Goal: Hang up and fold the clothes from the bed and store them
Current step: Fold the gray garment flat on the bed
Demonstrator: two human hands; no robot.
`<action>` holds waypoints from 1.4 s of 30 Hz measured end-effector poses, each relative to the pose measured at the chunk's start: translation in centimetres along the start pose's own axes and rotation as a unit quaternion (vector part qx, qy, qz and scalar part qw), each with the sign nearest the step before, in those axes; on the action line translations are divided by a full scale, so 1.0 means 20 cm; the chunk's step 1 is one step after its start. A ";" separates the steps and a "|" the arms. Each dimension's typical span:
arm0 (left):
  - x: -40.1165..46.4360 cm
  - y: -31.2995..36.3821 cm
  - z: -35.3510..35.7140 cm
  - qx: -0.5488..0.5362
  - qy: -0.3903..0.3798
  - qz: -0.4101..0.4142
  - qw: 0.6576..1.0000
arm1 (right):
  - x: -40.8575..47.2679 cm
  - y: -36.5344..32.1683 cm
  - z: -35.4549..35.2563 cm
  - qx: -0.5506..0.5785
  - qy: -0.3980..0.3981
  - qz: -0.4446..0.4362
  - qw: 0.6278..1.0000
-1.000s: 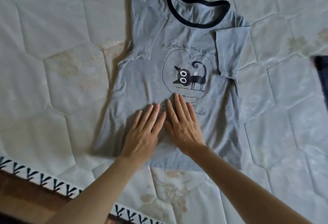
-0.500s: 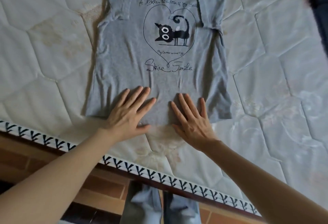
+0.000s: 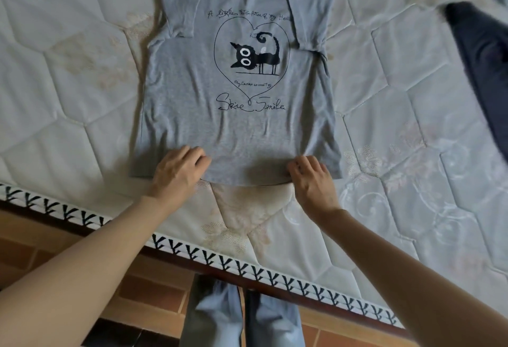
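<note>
Folding step; left hand and right hand pinch grey cat T-shirt hem, fingers curled; next, likely lift hem toward collar.

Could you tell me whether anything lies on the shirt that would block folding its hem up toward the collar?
Nothing visible does. Both hands, left and right, grip the shirt hem; its front is bare.

The grey cotton T-shirt with a navy collar carries black handwritten print. Above its heart outline runs "A little BIG piece of My Heart"; below sits "Skie Smile". Smaller lines are illegible.
</note>
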State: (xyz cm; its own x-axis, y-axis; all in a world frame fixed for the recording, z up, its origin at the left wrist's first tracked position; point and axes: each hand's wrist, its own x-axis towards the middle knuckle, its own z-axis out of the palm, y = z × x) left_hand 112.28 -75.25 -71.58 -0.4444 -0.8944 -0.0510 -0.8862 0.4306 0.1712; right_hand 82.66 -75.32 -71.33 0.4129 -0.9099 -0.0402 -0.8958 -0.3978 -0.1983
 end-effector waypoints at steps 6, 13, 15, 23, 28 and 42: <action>0.02 -0.18 -0.10 -0.056 -0.059 -0.087 0.993 | 0.21 0.01 -0.16 -0.007 -0.152 0.124 0.981; 0.33 -0.46 -0.32 -0.068 -0.108 -0.217 0.968 | 0.64 0.17 -0.36 -0.100 -0.288 0.202 0.931; 0.49 -0.54 -0.38 -0.054 -0.105 -0.220 0.968 | 0.81 0.21 -0.41 -0.102 -0.272 0.205 0.935; 1.16 -0.89 -0.55 -0.037 -0.047 -0.227 0.972 | 1.49 0.45 -0.54 -0.091 -0.146 0.191 0.966; 1.50 -1.07 -0.57 0.008 -0.064 -0.236 0.970 | 1.85 0.60 -0.59 -0.126 -0.114 0.184 0.968; 1.99 -1.34 -0.60 0.092 -0.028 -0.244 0.965 | 2.36 0.82 -0.61 -0.174 -0.132 0.210 0.953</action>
State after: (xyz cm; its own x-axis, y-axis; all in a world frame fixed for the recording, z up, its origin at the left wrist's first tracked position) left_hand 120.00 -123.88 -66.37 0.0298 -0.9904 -0.1349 -0.9978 -0.0214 -0.0634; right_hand 85.42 -126.20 -64.47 -0.0087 -0.9542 -0.2989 -0.9723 -0.0618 0.2256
